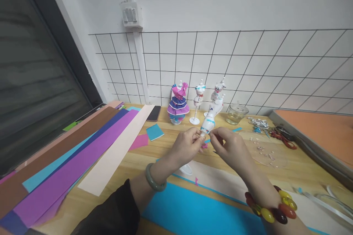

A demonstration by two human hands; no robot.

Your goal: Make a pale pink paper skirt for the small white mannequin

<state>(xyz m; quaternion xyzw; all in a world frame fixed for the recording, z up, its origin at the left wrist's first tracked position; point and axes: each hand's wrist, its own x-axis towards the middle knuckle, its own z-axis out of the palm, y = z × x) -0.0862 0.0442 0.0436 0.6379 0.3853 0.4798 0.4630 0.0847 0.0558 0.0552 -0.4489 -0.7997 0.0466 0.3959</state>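
Note:
A small white dress-form mannequin (208,123) with blue strips around it is tilted in front of me, its top leaning away to the right. My left hand (189,145) is closed around its lower end, and a white round base (186,169) shows below that hand. My right hand (230,141) is pinched close to the mannequin's lower edge; what its fingertips hold, if anything, is too small to make out. Behind stand a mannequin in a tiered pink and navy dress (178,102) and a bare-stand mannequin (199,95) with a blue band. Another white mannequin (220,88) is partly hidden.
Long coloured paper strips (79,158) cover the left side. A blue sheet (198,209) lies under my arms. A phone (153,113), a blue piece (154,132) and a glass cup (237,113) sit farther back. At right are a dish of beads (264,150), red-handled scissors (282,137) and an orange-lined tray (317,128).

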